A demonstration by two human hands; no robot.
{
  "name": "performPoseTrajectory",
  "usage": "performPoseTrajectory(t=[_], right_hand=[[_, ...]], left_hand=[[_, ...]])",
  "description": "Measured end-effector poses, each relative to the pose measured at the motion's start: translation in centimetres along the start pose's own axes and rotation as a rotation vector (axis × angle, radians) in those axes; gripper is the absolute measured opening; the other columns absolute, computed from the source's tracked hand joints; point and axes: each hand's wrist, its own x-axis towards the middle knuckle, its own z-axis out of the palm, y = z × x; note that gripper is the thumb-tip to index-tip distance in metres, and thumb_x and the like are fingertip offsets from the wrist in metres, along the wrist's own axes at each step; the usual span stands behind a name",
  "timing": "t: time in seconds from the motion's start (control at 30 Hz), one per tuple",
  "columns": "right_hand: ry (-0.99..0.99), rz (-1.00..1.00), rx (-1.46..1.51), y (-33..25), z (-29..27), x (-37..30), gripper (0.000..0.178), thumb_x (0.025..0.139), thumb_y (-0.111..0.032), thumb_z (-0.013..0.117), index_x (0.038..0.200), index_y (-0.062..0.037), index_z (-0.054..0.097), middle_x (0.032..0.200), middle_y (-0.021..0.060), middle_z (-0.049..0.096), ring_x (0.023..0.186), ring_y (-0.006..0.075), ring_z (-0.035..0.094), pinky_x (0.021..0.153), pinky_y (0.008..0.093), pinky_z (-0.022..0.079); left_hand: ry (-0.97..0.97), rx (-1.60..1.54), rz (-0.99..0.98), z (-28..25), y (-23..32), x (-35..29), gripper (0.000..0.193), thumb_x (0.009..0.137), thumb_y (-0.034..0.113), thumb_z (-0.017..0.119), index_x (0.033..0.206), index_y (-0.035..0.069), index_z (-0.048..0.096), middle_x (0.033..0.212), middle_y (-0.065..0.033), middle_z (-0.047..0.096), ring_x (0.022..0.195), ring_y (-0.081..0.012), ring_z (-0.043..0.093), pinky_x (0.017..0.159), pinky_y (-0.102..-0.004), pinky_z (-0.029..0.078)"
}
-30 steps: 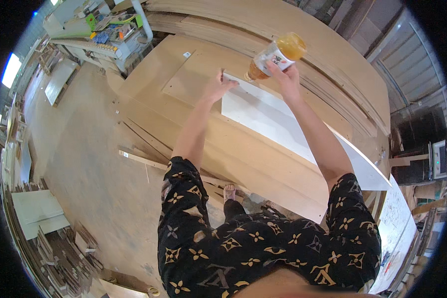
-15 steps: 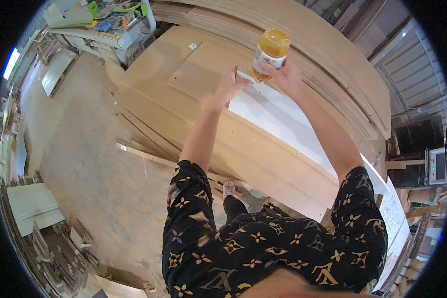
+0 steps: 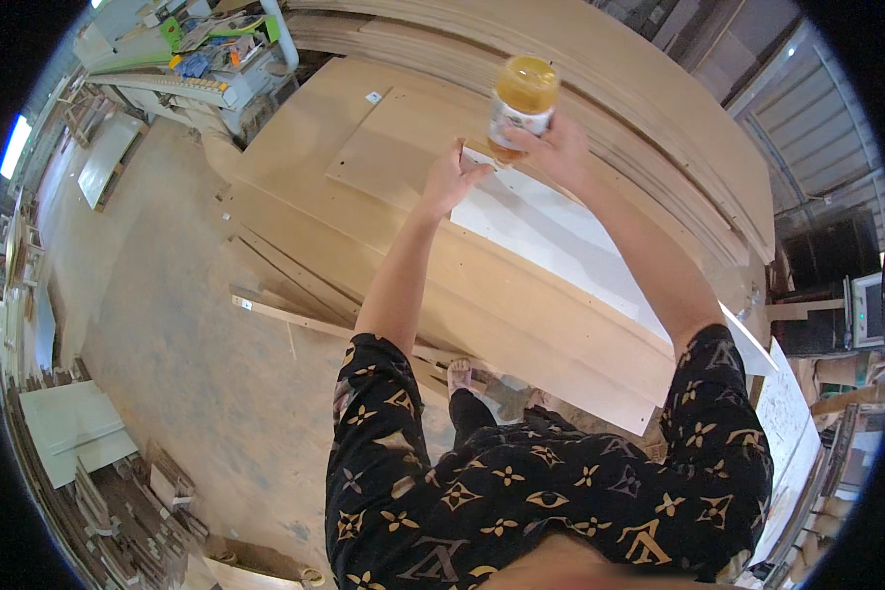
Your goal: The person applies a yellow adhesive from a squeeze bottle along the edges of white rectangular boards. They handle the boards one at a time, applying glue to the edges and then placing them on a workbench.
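Note:
My right hand is wrapped round a clear bottle of amber-yellow liquid with a pale label. The bottle is tipped neck down, its narrow end close to the far left end of a white board. That end of the board is gripped by my left hand, thumb on the near side and the other fingers partly hidden. The white board slants from my hands toward my right arm. Whether liquid is leaving the bottle is too small to make out.
Under the white board lie brown wooden panels, with a tall stack of long boards beyond. A cluttered machine bench stands far left. Wood offcuts lie on the floor at lower left, and a grey panel rests near them.
The bottle has shifted slightly left with my right hand, toward my left hand. The whole view has moved a little. Both grips look the same.

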Motion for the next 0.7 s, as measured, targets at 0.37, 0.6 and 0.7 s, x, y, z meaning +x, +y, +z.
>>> performPoseTrajectory(t=[0.37, 0.6, 0.7], right_hand=[[-0.007, 0.036, -0.070, -0.7, 2.8, 2.5, 0.058, 0.072, -0.049, 0.075, 0.110, -0.0075, 0.062, 0.094, 0.0128, 0.070, 0.081, 0.0277, 0.068, 0.069, 0.0381, 0.052], [-0.018, 0.036, 0.103, 3.9, -7.8, -6.3, 0.047, 0.078, -0.026, 0.076, 0.115, -0.0015, 0.060, 0.105, 0.0135, 0.069, 0.096, 0.0222, 0.068, 0.083, 0.0352, 0.053], [-0.003, 0.051, 0.069, 4.5, -9.2, -7.9, 0.038, 0.082, -0.011, 0.073, 0.116, -0.0020, 0.059, 0.109, 0.0103, 0.068, 0.100, 0.0209, 0.065, 0.090, 0.0358, 0.051]], left_hand=[[-0.039, -0.067, 0.028, 0.3, 0.5, 0.1, 0.062, 0.078, 0.023, 0.074, 0.126, -0.004, 0.046, 0.110, -0.0147, 0.062, 0.097, -0.0236, 0.061, 0.085, -0.0345, 0.048], [-0.046, -0.138, -0.059, 0.7, -0.3, -0.1, 0.070, 0.077, 0.021, 0.075, 0.132, -0.004, 0.039, 0.118, -0.0163, 0.059, 0.106, -0.0218, 0.058, 0.089, -0.0341, 0.046], [-0.037, -0.136, -0.034, 1.0, -0.4, -0.3, 0.063, 0.078, 0.021, 0.074, 0.128, -0.001, 0.042, 0.112, -0.0115, 0.059, 0.104, -0.0182, 0.057, 0.088, -0.0331, 0.046]])
